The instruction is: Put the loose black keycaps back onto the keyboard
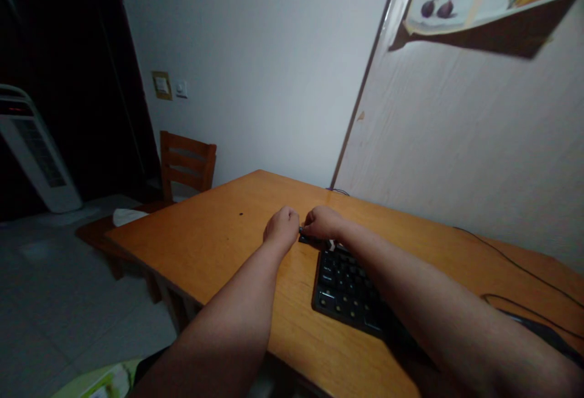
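My left hand (pixel 281 227) is closed above the wooden table, its fingers curled and turned away from me. Right beside it, my right hand (pixel 323 223) is closed too, with its fingertips pointing down toward the left one. A small dark piece (pixel 308 238) shows between and under the two hands; its kind cannot be made out. What lies inside the fingers is hidden. Just nearer to me lies a black keyboard (pixel 326 282), partly covered by my right forearm. Pale round dots show at several key places on its near left part.
The wooden table (pixel 196 249) stands by the wall. A tiny dark bit (pixel 241 213) lies on its left part. Thin black cable (pixel 511 251) runs along the right side. Beyond the left edge are a wooden chair (pixel 187 160) and a white upright appliance (pixel 43 154).
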